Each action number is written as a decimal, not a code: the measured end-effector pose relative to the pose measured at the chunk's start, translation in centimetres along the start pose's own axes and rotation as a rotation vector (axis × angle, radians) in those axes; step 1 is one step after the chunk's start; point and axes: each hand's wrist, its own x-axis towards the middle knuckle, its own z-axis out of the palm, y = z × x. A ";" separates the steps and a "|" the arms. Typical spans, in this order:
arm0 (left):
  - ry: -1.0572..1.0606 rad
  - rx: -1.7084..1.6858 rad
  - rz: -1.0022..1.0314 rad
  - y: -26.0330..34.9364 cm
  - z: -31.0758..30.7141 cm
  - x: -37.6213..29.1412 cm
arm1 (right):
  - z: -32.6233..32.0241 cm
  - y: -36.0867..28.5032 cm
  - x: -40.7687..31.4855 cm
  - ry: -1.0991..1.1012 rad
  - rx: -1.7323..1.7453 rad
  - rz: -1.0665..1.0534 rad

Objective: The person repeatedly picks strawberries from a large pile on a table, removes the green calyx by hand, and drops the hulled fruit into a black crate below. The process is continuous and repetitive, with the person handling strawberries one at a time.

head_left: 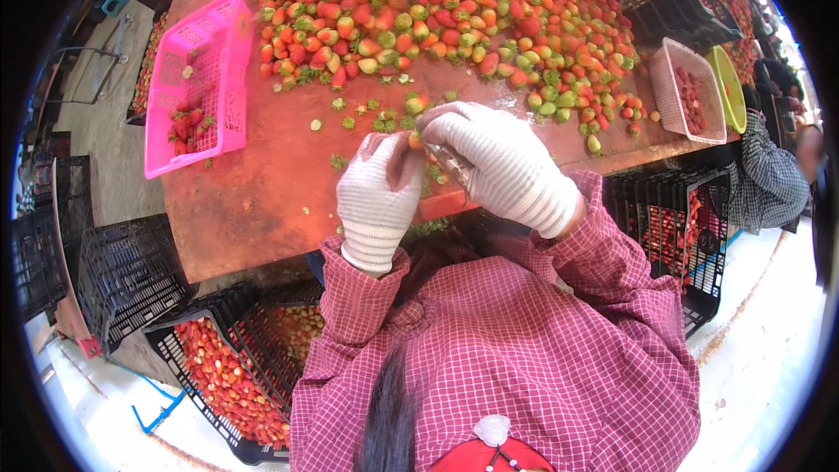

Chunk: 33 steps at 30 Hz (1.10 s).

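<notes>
Both hands wear white ribbed gloves and meet above the front of a red work table [216, 223]. Between the fingertips of my left hand [380, 193] is a small orange-red strawberry [415, 140], mostly covered by the gloves. My right hand [501, 164] grips a small metal tool [452, 165] against the palm, its tip close to that berry; its exact kind is partly hidden. Cut green strawberry caps [385, 121] lie scattered just beyond the hands. Farther back spreads a large heap of red and pale green strawberries [419, 19].
A pink plastic basket [233, 124] holding a few strawberries stands at the left. At right are a pale pink basket [668, 95] and a yellow-green basin [734, 88]. Black crates of strawberries [196, 393] flank me below the table. A person in a checked sleeve [770, 174] works at far right.
</notes>
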 end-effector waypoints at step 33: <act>0.040 -0.528 -0.277 -0.4 -1.6 -3.9 | 2.0 -2.6 -1.1 -0.081 0.178 0.076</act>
